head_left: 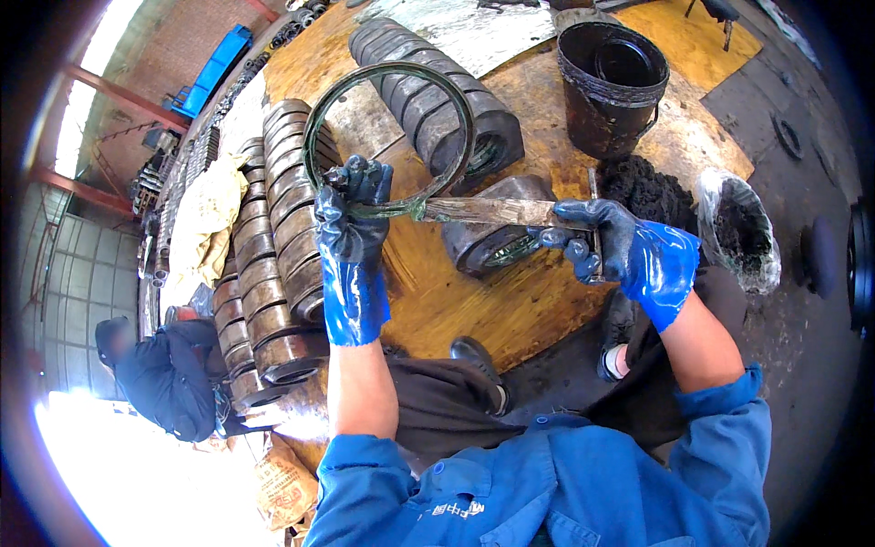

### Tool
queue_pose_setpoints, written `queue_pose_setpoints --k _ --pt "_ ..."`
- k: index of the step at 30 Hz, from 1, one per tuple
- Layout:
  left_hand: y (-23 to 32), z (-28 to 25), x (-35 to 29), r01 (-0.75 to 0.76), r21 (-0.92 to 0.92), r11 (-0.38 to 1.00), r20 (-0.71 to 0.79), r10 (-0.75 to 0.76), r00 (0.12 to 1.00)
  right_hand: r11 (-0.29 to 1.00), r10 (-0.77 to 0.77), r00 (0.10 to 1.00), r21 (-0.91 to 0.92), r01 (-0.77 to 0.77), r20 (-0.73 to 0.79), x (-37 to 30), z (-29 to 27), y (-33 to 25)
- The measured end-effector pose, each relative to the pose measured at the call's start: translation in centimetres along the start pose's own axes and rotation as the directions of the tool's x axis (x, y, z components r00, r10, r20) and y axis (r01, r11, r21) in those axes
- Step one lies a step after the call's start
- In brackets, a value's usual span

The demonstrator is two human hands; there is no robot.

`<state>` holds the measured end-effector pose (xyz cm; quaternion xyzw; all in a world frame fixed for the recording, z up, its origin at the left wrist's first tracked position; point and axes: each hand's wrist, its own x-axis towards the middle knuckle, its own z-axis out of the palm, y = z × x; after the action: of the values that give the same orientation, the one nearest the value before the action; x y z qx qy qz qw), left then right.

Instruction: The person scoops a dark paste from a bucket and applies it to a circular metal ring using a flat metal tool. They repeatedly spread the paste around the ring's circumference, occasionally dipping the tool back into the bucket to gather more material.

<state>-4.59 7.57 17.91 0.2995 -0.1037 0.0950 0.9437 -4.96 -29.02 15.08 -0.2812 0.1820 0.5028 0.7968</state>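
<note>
My left hand [354,210], in a blue rubber glove smeared black, is closed round the lower left of a large thin metal ring [314,137] coated in dark green grease. The ring is held up with its opening facing me. In my gloved right hand [615,242] is a flat, worn scraper-like bar [492,211] with a thin crosspiece at its right end. The bar's left end meets the bottom of the ring. Just below the bar, a short metal cylinder [497,246] with a greasy green bore lies on the stained yellow board [437,292].
Long rows of dark metal rings [278,201] lie to the left, with another row [428,91] beyond my hands. A black bucket [606,114], a heap of black grease [647,196] and a clear plastic bag [738,228] stand right. A person [173,374] crouches at left.
</note>
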Motion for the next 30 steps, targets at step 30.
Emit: queue_pose_setpoints --k 30 --pt "0.4 -1.4 0.0 0.093 -0.267 0.959 0.197 -0.040 0.980 0.999 -0.042 0.998 0.013 0.042 0.055 0.1 0.8 1.4"
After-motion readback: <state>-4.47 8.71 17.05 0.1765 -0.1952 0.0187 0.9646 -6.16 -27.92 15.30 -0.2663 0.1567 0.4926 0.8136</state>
